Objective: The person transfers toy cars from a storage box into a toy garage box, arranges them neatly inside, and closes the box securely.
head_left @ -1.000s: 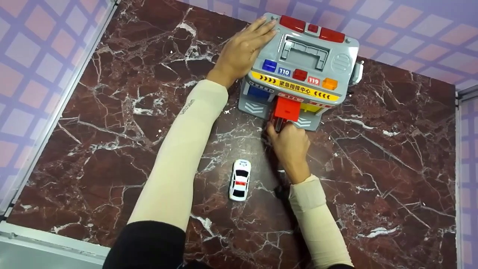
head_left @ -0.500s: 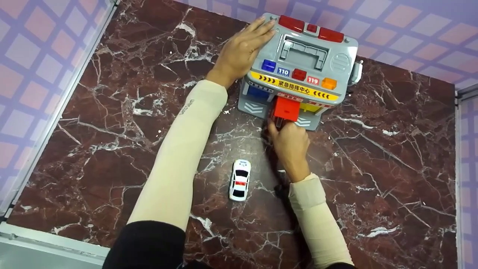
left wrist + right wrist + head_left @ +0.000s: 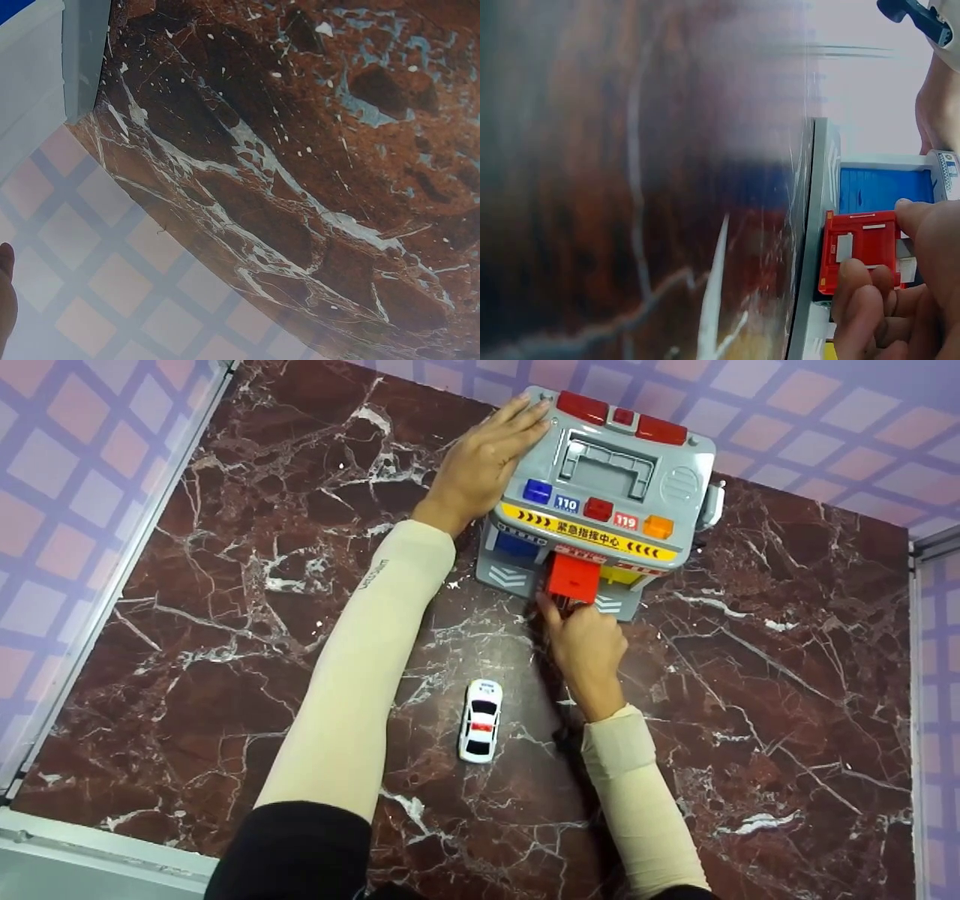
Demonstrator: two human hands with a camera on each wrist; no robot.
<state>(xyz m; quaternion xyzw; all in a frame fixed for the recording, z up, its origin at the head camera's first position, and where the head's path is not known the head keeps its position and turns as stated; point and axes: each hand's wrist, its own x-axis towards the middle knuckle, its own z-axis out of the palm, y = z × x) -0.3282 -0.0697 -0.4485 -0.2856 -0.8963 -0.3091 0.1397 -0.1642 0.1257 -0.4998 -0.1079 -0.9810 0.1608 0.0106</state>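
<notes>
A grey toy emergency station (image 3: 611, 435) stands at the back, its roof marked 110 and 119. Straight fingers of my left hand (image 3: 484, 465) rest against its left upper edge; only a bit of that hand shows in the left wrist view. At the station's front, my right hand (image 3: 589, 649) is below a raised red door flap (image 3: 574, 579). In the right wrist view, its thumb and curled fingers pinch a red toy truck (image 3: 874, 244) by both sides, at the middle bay. The flap hides most of the truck from above. A blue door (image 3: 885, 187) is beside it.
A white toy car (image 3: 480, 721) with black windows and a red roof bar is on the dark red marble tabletop (image 3: 757, 682), between the forearms. Purple checked panels (image 3: 67, 472) border the table. A small white part (image 3: 712, 504) projects from the station's right side.
My right hand has shifted slightly at the bay, and less of the truck's dark top shows below the red flap. The left hand keeps its place on the station; the white car stays put.
</notes>
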